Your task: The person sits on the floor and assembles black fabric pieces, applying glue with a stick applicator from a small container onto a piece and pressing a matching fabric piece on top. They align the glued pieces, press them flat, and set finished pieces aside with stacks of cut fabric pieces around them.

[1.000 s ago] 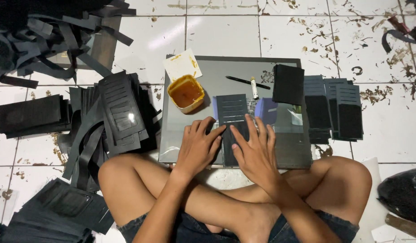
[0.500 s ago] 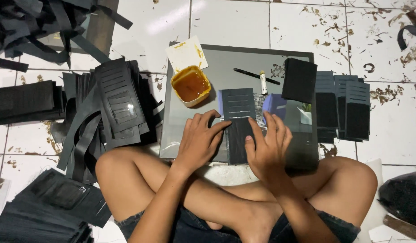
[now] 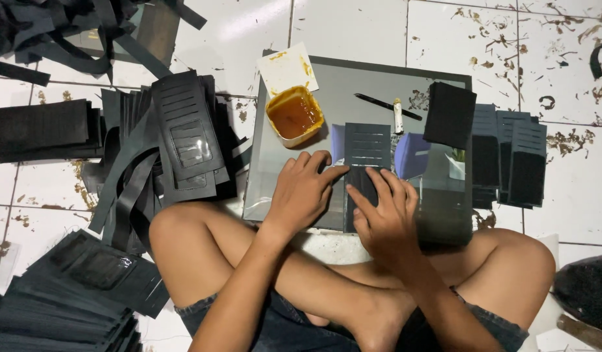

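My fingers are spread flat and press down on the black slotted piece. They do not pinch it. My left hand lies on the left edge of the piece, fingers apart, with the first finger pointing right onto it. My right hand lies on the near end of the piece, fingers apart and pointing away from me. The piece is long from near to far, so it runs straight out from under my fingertips toward the far side. Both hands touch it, and the right hand covers more of it.

The piece lies on the shiny glass worktop on the floor, right in front of my crossed legs. My arms come up over my knees. Just beyond my left hand, on the far left, sits an open tub of brown glue.
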